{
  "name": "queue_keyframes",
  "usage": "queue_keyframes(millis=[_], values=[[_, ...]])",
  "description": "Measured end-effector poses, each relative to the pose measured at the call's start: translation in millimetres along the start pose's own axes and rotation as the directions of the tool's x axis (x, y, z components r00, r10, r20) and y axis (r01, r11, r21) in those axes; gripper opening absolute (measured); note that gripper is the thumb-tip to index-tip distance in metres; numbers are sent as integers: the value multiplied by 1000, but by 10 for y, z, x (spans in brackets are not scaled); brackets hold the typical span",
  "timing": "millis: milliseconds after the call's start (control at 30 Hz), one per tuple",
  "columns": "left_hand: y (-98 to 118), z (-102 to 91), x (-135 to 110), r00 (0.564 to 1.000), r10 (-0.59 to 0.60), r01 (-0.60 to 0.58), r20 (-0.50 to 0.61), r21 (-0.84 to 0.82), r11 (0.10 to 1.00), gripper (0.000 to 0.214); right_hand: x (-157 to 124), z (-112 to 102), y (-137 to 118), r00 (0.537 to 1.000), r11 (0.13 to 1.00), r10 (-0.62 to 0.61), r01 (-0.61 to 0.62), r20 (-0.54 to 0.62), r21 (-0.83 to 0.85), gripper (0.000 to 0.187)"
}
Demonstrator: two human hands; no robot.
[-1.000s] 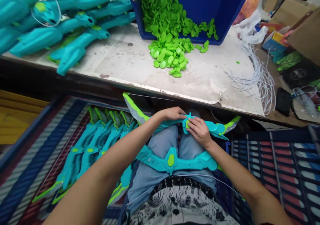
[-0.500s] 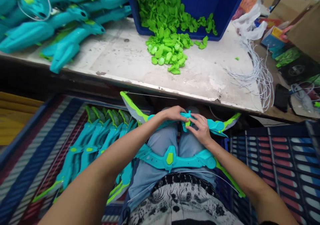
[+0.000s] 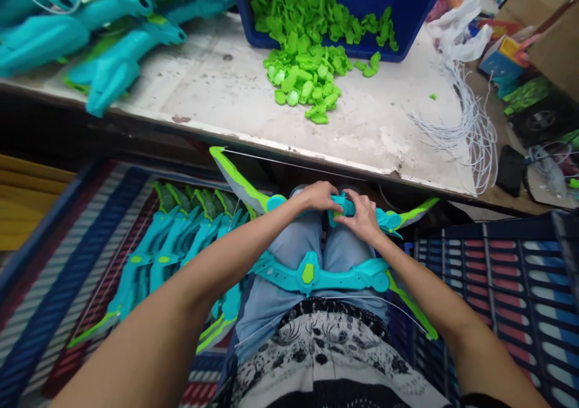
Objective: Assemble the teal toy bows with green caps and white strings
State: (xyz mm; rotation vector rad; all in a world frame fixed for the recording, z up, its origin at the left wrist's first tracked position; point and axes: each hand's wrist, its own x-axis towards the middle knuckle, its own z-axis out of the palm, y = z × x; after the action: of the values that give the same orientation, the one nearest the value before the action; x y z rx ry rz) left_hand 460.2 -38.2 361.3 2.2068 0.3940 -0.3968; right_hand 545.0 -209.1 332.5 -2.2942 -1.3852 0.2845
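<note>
Above my knees, my left hand (image 3: 321, 196) and my right hand (image 3: 363, 215) meet at the middle of a turquoise toy bow (image 3: 275, 203), both closed around its centre. Fingers partly hide a small green piece (image 3: 338, 213) at that centre. The bow's green and grey tips reach out to both sides, and a white string runs from its left tip. Across my thighs lies a second toy bow (image 3: 337, 280), which carries a green piece (image 3: 308, 273) on its middle. Neither hand touches this second bow.
Loose green pieces (image 3: 303, 82) spill from a blue bin (image 3: 420, 15) onto the worktable (image 3: 203, 76). Turquoise parts (image 3: 113, 52) are heaped at its left, white strings (image 3: 474, 124) at its right. Several bows (image 3: 169, 239) stand in a row at my left; a dark crate (image 3: 486, 275) is at my right.
My hands and the held bow have tilted and shifted slightly; the fingers now wrap closer over its centre, covering more of the green piece. The view has dipped a little.
</note>
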Motion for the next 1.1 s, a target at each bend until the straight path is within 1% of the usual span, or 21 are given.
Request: queue_keyframes(millis=[67, 133, 200, 233, 267, 300, 333, 367, 400, 433, 467, 500, 533, 567, 600, 633, 667, 733, 833, 933, 1100], values=[[27, 5, -11, 999, -10, 13, -33, 100, 995, 46, 25, 3, 2, 1000, 1000, 4, -4, 27, -14, 73], [40, 24, -25, 999, 2, 4, -39, 163, 987, 50, 36, 10, 44, 998, 999, -41, 43, 43, -32, 74], [37, 54, -83, 995, 62, -45, -81, 200, 979, 54, 35, 4, 109, 993, 992, -111, 113, 51, -50, 75], [31, 71, -148, 982, 119, -87, -143, 213, 973, 55, 31, -9, 137, 989, 988, -141, 145, 52, -62, 75], [21, 92, -246, 954, 189, -136, -235, 223, 965, 55, 25, -31, 152, 985, 982, -167, 170, 44, -78, 75], [8, 118, -382, 901, 252, -179, -353, 228, 957, 51, 16, -61, 146, 982, 977, -189, 191, 23, -99, 74], [-8, 154, -558, 827, 292, -205, -480, 226, 952, 44, 4, -96, 115, 977, 970, -215, 212, -11, -121, 71], [-29, 204, -770, 750, 298, -213, -590, 211, 954, 34, -15, -132, 53, 967, 960, -249, 241, -47, -141, 65], [-54, 275, -1012, 687, 270, -203, -675, 179, 963, 25, -42, -163, -38, 951, 946, -300, 287, -70, -151, 57], [-87, 370, -1273, 660, 212, -171, -721, 130, 977, 22, -79, -185, -157, 928, 924, -365, 352, -71, -146, 47], [-128, 490, -1543, 670, 143, -131, -729, 74, 989, 23, -125, -191, -297, 895, 891, -444, 436, -38, -125, 38], [-180, 635, -1811, 700, 65, -73, -711, 20, 997, 24, -178, -179, -451, 849, 845, -528, 528, 24, -90, 31], [-240, 801, -2066, 728, -29, 5, -685, -36, 999, 24, -236, -147, -609, 790, 790, -604, 611, 104, -49, 27], [-308, 983, -2303, 739, -136, 97, -660, -96, 991, 25, -295, -97, -763, 728, 739, -660, 673, 187, -12, 26], [-378, 1173, -2516, 731, -251, 197, -634, -157, 968, 26, -351, -32, -906, 677, 704, -687, 710, 265, 11, 25], [-448, 1362, -2704, 709, -364, 290, -604, -220, 931, 27, -400, 43, -1036, 645, 689, -687, 725, 333, 18, 25], [-511, 1544, -2863, 687, -459, 365, -564, -278, 889, 29, -439, 123, -1149, 632, 690, -670, 724, 389, 12, 27], [-607, 1852, -3097, 664, -588, 456, -462, -372, 808, 33, -483, 278, -1336, 646, 720, -609, 694, 460, -20, 36], [-675, 2120, -3251, 693, -657, 502, -298, -454, 736, 32, -477, 452, -1555, 674, 750, -540, 657, 505, -76, 46], [-721, 2174, -3254, 727, -643, 492, -240, -472, 732, 27, -446, 550, -1717, 689, 752, -508, 648, 517, -125, 54], [-831, 2110, -3183, 807, -554, 368, -207, -558, 744, 34, -430, 641, -1795, 719, 765, -472, 622, 510, -170, 67]])
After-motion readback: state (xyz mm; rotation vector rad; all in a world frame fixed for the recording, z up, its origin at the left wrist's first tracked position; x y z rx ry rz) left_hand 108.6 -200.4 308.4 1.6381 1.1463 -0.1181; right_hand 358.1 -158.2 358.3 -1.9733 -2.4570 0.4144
